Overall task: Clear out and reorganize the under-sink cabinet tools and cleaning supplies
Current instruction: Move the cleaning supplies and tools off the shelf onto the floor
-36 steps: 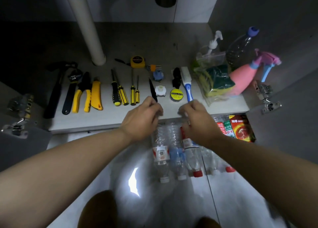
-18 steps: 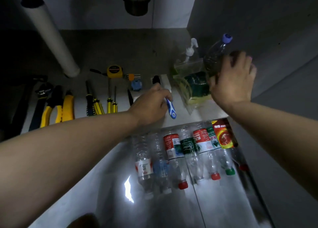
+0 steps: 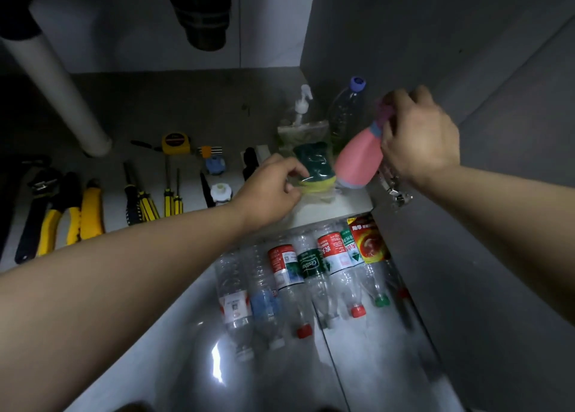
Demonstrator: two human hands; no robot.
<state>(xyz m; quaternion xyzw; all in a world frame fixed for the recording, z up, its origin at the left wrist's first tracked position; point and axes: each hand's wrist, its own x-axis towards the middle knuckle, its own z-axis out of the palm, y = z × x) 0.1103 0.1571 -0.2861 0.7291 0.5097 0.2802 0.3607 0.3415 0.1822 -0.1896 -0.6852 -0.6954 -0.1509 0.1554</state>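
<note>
Grey-white cabinet floor (image 3: 186, 106) = biggest surface; tools in a row across L half, cleaning supplies bunched at R side. White drain pipe (image 3: 62, 78) slanting down to floor at L rear. Black drain fitting (image 3: 202, 13) hanging top centre. Below front edge, on glossy tile: plastic bottles (image 3: 311, 271) lying side by side, caps toward camera.

Grips top end of pink spray bottle (image 3: 357, 159) w/ right hand (image 3: 420, 138), fingers curled round neck + head. Bottle tilted, top to R, base low at R front corner of cabinet floor, just beside sponge pack (image 3: 314, 166). Base touching floor or not: cannot tell.

Pinches L edge of sponge pack (green/yellow sponges in clear bag) w/ left hand (image 3: 267, 194), thumb + fingertips closed on the plastic. Pack resting near front edge of cabinet floor.

Behind pack: clear bottle (image 3: 347, 106) w/ blue cap, leaning. White pump dispenser (image 3: 301, 103) just L of it.

Tools, L to R, handles toward camera: dark wrench (image 3: 32, 215), yellow-handled pliers (image 3: 59, 222), yellow utility knife (image 3: 91, 209), screwdrivers (image 3: 140, 200). Farther back: yellow tape measure (image 3: 175, 144), hex keys (image 3: 209, 150) just R of it.

Metal hinge (image 3: 393, 190) under R wrist, at cabinet's R front corner.
</note>
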